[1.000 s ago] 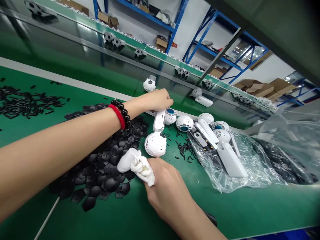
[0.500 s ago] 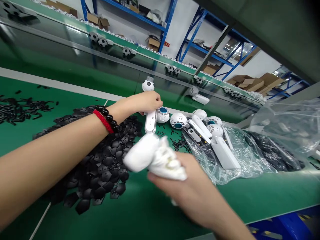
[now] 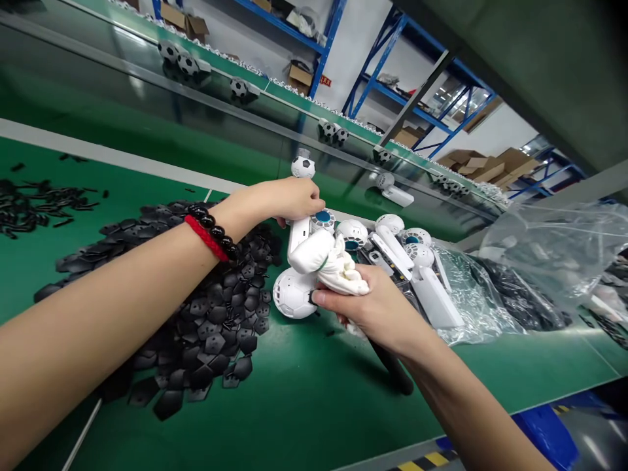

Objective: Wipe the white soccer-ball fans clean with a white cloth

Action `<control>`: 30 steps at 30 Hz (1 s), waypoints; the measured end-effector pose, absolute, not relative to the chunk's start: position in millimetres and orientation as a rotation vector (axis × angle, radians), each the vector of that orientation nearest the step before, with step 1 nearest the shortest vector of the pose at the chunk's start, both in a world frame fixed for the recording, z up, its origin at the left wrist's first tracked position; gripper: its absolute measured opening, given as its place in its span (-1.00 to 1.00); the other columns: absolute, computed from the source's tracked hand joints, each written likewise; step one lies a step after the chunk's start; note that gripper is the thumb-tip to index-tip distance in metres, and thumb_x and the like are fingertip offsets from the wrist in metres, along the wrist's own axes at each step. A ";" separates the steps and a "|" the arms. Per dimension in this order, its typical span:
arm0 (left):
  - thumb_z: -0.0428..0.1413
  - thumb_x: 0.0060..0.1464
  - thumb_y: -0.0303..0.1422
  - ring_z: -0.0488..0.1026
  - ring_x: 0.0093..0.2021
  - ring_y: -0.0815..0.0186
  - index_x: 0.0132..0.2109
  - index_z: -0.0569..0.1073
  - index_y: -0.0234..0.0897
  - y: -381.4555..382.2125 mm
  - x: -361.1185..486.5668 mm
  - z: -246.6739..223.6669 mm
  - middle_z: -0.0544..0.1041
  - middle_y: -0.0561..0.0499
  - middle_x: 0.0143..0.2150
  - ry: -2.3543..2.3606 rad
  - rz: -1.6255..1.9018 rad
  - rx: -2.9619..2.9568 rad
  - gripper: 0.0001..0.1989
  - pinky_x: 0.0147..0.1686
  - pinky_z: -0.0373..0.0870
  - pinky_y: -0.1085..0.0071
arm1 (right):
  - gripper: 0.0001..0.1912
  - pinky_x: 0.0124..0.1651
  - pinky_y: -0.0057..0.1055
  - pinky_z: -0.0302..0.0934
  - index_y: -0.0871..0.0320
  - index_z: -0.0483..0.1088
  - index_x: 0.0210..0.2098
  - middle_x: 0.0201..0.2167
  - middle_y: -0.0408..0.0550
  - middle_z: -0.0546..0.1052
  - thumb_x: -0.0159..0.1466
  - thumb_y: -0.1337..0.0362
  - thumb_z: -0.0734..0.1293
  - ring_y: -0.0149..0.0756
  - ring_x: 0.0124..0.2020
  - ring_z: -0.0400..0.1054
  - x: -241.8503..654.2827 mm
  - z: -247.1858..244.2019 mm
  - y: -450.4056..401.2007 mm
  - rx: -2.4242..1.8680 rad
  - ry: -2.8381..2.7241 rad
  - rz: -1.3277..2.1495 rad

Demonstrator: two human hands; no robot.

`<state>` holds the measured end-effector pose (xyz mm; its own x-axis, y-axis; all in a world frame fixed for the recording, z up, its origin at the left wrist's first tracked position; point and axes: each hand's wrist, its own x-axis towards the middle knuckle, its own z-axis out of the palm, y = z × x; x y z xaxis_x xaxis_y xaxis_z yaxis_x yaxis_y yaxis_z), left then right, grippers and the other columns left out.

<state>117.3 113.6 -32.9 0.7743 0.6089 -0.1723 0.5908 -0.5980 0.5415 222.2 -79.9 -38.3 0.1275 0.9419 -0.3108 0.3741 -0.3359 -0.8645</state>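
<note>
My left hand point(image 3: 297, 199) is closed around a white handle-shaped housing point(image 3: 300, 232) low over the green bench. Just beyond its fingers is a white ball with black patches point(image 3: 303, 167). My right hand point(image 3: 375, 301) grips a hammer with a dark handle point(image 3: 392, 373); white cloth point(image 3: 341, 268), tied with a green band, wraps its head. The wrapped head overlaps the near end of the housing in view; whether they touch I cannot tell. Below it is a plain white ball point(image 3: 293, 294), a small black piece at its right side. Whether ball and housing are joined is hidden.
Black pentagon pieces point(image 3: 210, 320) are heaped left of centre, with small black strips point(image 3: 39, 209) farther left. White fan-like units point(image 3: 436, 297) lie at right on a clear plastic bag point(image 3: 481, 307). Behind runs a dark conveyor point(image 3: 220, 131) carrying patched balls.
The cloth-wrapped hammer head has moved up and away from me, over the housing's near end. The plain white ball and the dark handle have come into view. My left hand keeps its hold.
</note>
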 end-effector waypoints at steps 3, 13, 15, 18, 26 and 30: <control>-0.05 0.08 -0.09 0.47 -0.45 0.23 -0.07 0.48 -0.27 115.9 115.4 -36.8 0.58 -0.17 -0.20 0.847 0.097 2.355 -0.57 -0.52 0.31 0.41 | -0.81 -0.42 -0.43 0.03 0.13 0.34 -0.49 -0.56 -0.24 0.36 0.11 0.27 0.45 -0.41 -0.51 0.16 217.8 -37.9 -75.0 -1.752 -1.388 1.130; -0.07 0.08 -0.16 0.43 -0.40 0.20 -0.12 0.50 -0.23 116.3 115.9 -40.8 0.58 -0.16 -0.21 0.830 0.176 2.433 -0.63 -0.48 0.21 0.37 | -0.80 -0.41 -0.42 -0.01 0.12 0.30 -0.45 -0.51 -0.23 0.36 0.16 0.23 0.42 -0.40 -0.48 0.12 210.2 -38.4 -72.1 -1.763 -1.421 1.163; -0.06 0.08 -0.16 0.44 -0.40 0.20 -0.12 0.50 -0.23 115.8 116.1 -40.5 0.58 -0.15 -0.21 0.838 0.169 2.429 -0.63 -0.47 0.22 0.36 | -0.82 -0.39 -0.42 0.01 0.12 0.34 -0.41 -0.48 -0.23 0.37 0.15 0.22 0.43 -0.40 -0.46 0.12 211.2 -39.3 -72.4 -1.754 -1.394 1.183; -0.06 0.09 -0.17 0.43 -0.41 0.23 -0.19 0.48 -0.24 116.0 116.5 -40.8 0.58 -0.14 -0.24 0.836 0.178 2.438 -0.68 -0.49 0.19 0.38 | -0.82 -0.41 -0.43 0.01 0.12 0.34 -0.41 -0.50 -0.24 0.36 0.15 0.21 0.43 -0.42 -0.49 0.11 212.8 -40.7 -73.4 -1.744 -1.371 1.176; -0.05 0.11 -0.16 0.41 -0.46 0.27 -0.26 0.45 -0.26 114.5 119.2 -41.5 0.57 -0.10 -0.31 0.862 0.194 2.460 -0.70 -0.53 0.19 0.41 | -0.86 -0.30 -0.41 0.17 0.16 0.44 -0.29 -0.34 -0.16 0.55 0.19 0.24 0.40 -0.31 -0.33 0.36 211.0 -42.2 -81.1 -1.822 -1.529 0.931; -0.02 0.10 -0.08 0.41 -0.48 0.26 -0.27 0.46 -0.27 110.5 120.0 -39.8 0.55 -0.09 -0.38 0.900 0.189 2.453 -0.65 -0.53 0.20 0.40 | -0.83 -0.32 -0.44 0.21 0.17 0.44 -0.31 -0.35 -0.16 0.56 0.18 0.22 0.44 -0.31 -0.34 0.40 211.8 -41.1 -80.4 -1.792 -1.505 0.970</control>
<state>120.0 110.5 -39.8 0.7700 0.6364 -0.0452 0.5645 -0.6466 0.5132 211.8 -80.4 -41.1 0.0906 0.9839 -0.1541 0.5463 -0.1784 -0.8183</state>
